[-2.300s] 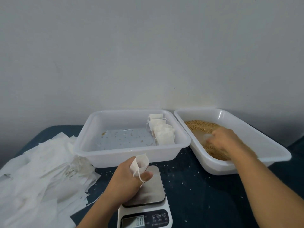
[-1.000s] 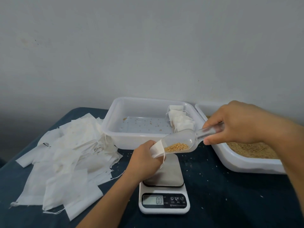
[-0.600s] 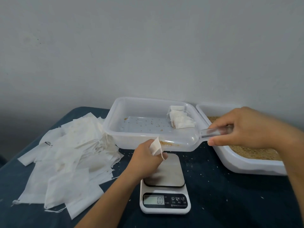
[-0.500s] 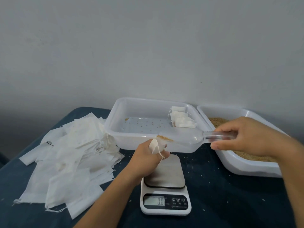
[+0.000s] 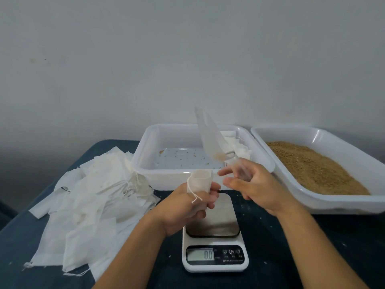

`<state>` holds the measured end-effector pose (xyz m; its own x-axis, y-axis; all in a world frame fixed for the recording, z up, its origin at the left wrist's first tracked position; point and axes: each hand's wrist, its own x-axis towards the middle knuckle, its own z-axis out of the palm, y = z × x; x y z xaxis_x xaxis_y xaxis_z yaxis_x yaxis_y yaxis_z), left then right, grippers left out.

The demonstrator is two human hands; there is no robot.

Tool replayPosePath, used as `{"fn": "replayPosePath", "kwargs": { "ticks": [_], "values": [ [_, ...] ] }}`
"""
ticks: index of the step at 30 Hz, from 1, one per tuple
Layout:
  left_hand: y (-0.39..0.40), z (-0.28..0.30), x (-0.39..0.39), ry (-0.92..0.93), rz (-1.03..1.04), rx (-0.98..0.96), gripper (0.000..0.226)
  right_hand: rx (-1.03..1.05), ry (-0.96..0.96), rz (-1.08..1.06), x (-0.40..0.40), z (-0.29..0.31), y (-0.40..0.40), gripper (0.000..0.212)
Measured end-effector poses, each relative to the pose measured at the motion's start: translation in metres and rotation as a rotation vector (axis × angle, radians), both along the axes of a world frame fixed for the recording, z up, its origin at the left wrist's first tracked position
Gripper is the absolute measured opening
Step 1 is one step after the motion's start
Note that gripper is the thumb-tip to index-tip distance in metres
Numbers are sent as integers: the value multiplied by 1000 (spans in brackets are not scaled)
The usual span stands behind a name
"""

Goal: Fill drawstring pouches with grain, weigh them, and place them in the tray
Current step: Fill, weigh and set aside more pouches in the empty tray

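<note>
The pouch [image 5: 200, 181] sits upright in your left hand [image 5: 187, 207], fingers curled round it above the scale [image 5: 214, 234], mouth up for grain. Your right hand [image 5: 256, 184] seems to pinch the tipped-up scoop [image 5: 210, 138] loosely; it's blurry.

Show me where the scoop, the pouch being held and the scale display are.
scoop [image 5: 210, 138]: head view, on its clear upturned bowl.
pouch [image 5: 200, 181]: head view, on its white cloth below the open mouth.
scale display [image 5: 200, 254]: head view, on the grey screen.
</note>
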<state>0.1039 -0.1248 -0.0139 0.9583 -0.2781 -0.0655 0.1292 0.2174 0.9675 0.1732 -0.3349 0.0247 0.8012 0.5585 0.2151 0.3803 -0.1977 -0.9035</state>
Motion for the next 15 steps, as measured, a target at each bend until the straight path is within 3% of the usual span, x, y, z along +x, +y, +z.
{"fn": "replayPosePath", "kwargs": {
  "ticks": [2,4,6,8,11,15],
  "values": [
    [0,0,-2,-5,-59,-31,32,18,-8,54,-1,-2,14,10],
    [0,1,-4,-11,-85,-41,31,15,-24,86,-3,-4,22,14],
    [0,1,-4,-6,-97,-67,28,66,-27,103,-4,-5,26,36],
    [1,-1,-2,-25,-86,-92,32,126,-31,63,-4,-7,29,42],
    [4,-4,3,-141,36,-67,46,146,-123,-74,-1,-10,30,36],
    [4,-9,9,-264,308,72,36,187,-209,-161,2,-14,23,30]
  ]
}}
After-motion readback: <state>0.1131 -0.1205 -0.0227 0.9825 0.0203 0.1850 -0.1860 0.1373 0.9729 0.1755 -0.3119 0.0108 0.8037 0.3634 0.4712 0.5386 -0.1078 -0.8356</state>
